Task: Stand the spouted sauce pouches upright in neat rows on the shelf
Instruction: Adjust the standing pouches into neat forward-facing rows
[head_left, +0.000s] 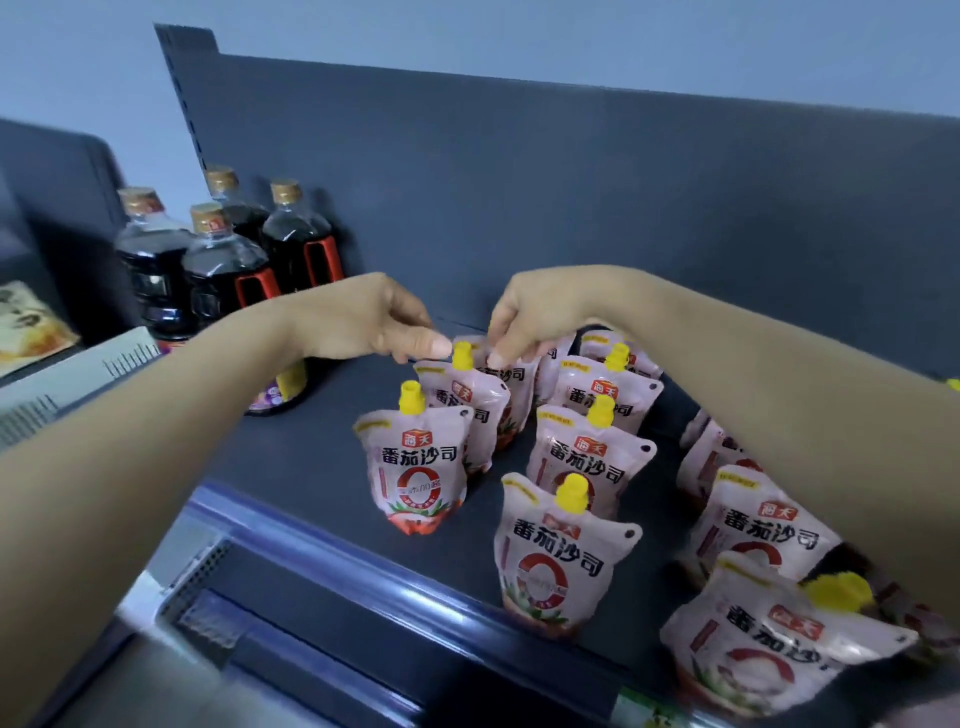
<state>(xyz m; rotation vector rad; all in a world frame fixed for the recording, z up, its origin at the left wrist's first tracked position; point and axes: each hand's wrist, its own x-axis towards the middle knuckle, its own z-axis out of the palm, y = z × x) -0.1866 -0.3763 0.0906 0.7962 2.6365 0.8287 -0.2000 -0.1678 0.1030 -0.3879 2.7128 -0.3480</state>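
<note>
Soft pink film, so the rear pouch (503, 373) just under the pinching fingertips of the right hand (540, 317) probably feels light and floppy; left hand (374, 322) has its thumb beside a stiff yellow spout (461, 355), grip unclear, I'd grab there.

Pink pouches (418, 467) are showing yellow caps (411, 397), black lettering (418, 456), red rings (420, 486); dark bottles (223, 270) are wearing gold tops (207, 217).

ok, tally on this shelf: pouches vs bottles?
Sauce pouches: at least 10 (the right arm may hide more)
Dark bottles: 4
Total: at least 14
</note>
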